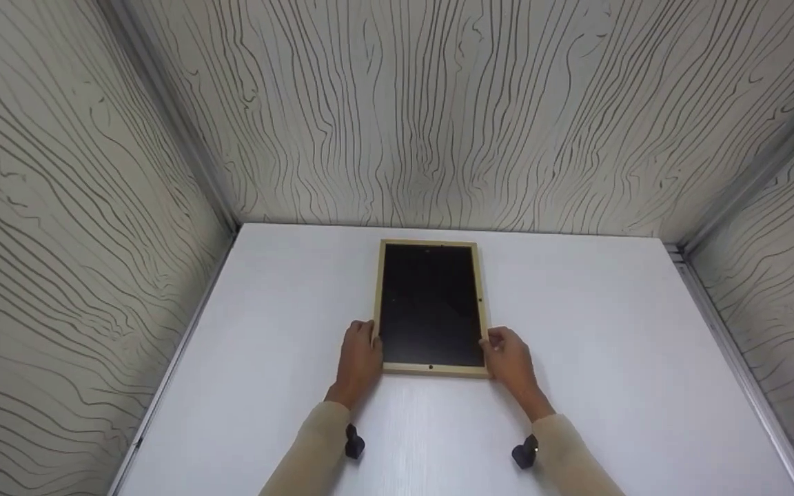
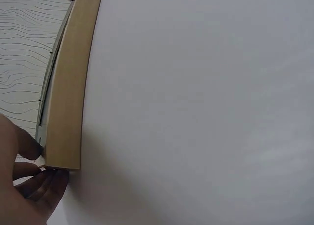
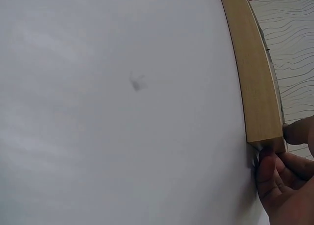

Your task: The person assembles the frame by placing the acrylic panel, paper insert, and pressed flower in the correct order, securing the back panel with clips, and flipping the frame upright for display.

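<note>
A rectangular wooden frame (image 1: 437,369) with a flat black panel (image 1: 431,303) inside it is at the middle of the white table, its long sides running away from me. Small dark dots mark its rim. My left hand (image 1: 360,355) grips the left side near the front corner. On the right side, near the other front corner, my right hand (image 1: 509,357) holds the frame. In the left wrist view, the left thumb (image 2: 28,145) lies at the upper edge and the fingers curl against the end. The right wrist view shows the right fingers (image 3: 267,173) at the frame's lower edge.
White tabletop (image 1: 287,296) surrounds the frame. Behind it rises a wall (image 1: 424,124) with a wood-grain line pattern, and similar panels stand at both sides. Metal rails (image 1: 741,365) run along the table's sides. A small black device (image 1: 354,442) sits at each wrist.
</note>
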### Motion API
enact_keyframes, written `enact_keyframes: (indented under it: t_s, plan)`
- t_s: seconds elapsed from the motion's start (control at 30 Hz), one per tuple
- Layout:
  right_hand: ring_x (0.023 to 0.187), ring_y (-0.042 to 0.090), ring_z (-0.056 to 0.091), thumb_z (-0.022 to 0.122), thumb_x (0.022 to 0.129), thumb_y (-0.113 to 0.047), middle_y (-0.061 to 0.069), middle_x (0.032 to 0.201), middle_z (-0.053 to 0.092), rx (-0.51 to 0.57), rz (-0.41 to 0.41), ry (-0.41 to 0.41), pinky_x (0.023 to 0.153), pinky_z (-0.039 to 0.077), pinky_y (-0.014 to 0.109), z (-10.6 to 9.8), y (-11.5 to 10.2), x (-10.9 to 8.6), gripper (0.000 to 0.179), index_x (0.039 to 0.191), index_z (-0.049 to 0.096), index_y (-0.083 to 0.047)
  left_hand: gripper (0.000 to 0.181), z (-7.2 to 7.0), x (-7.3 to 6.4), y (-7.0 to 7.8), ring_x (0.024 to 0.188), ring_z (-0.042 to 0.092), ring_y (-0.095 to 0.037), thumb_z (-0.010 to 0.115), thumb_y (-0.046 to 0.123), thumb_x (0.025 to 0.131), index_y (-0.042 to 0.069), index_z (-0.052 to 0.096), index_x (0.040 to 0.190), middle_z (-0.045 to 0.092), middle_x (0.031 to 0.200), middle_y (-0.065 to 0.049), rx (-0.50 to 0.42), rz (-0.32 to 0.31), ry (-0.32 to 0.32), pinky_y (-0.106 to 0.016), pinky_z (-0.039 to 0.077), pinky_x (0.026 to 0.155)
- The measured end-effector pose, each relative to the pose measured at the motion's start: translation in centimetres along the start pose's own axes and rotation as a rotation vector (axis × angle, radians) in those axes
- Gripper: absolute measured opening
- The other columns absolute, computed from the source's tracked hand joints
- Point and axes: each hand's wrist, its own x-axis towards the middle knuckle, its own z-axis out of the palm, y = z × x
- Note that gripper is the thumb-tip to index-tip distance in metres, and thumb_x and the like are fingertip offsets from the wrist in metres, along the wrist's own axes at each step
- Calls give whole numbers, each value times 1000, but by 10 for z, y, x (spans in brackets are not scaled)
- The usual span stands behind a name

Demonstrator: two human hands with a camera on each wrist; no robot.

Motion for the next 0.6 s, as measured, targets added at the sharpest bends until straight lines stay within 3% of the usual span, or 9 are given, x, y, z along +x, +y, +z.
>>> enact_keyframes:
  t_s: [0.33, 0.6]
  plan:
    - [96, 27, 67, 70, 103, -16, 15, 109, 72, -13, 34, -23, 83, 55, 38, -19, 3, -15, 30, 127, 68, 3, 35, 7, -15, 8, 111, 65, -25, 65, 7, 104, -7, 63, 135, 64, 119, -14, -4, 35, 0, -42, 58, 97]
    - [94, 25, 66, 69, 103, -18, 14, 111, 72, -21, 91, -48, 80, 54, 35, -32, 12, -30, 31, 127, 68, 2, 33, 11, -29, 13, 95, 58, -14, 67, 10, 103, -3, 65, 133, 62, 110, -6, -33, 22, -30, -33, 56, 82]
